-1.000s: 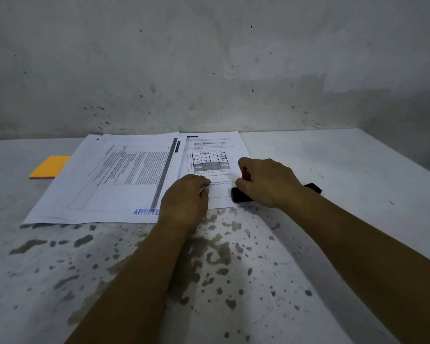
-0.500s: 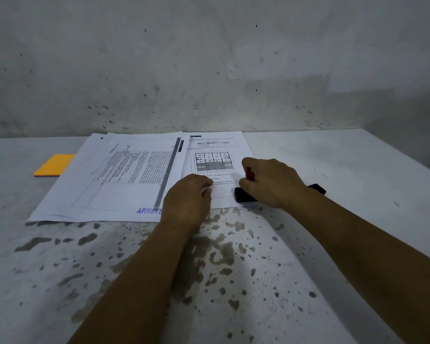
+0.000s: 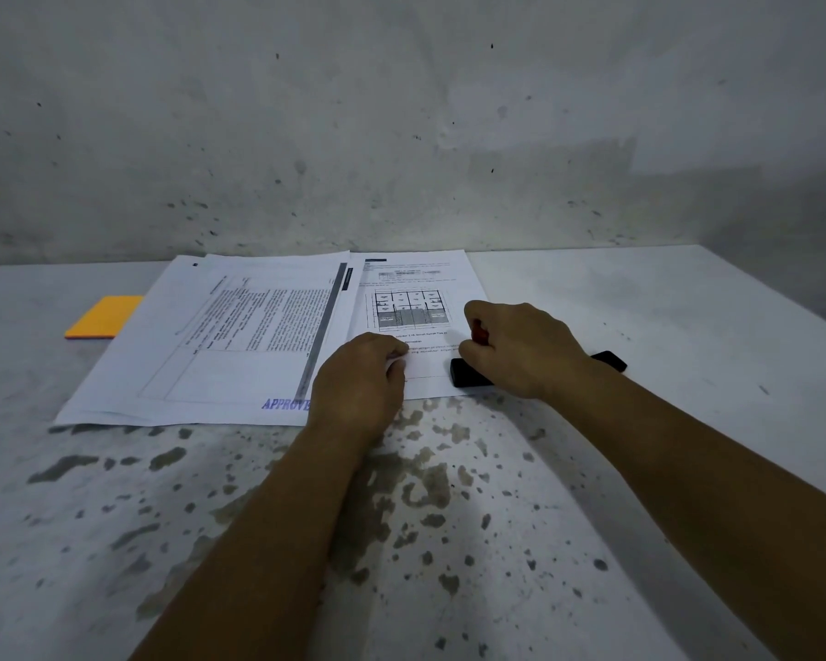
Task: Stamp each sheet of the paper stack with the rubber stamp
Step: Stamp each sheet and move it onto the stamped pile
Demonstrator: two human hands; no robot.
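On two paper piles, two hands, one stamp.

Dim, cool light is falling from above, brightening the table at right of centre while the frame's corners are darkening. Soft shadows are trailing beneath both forearms; wide-angle distortion is bowing the edges, and fine print is reading slightly soft.

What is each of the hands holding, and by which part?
The right hand grips the rubber stamp by its red handle. The left hand holds nothing; it rests on the right sheet.
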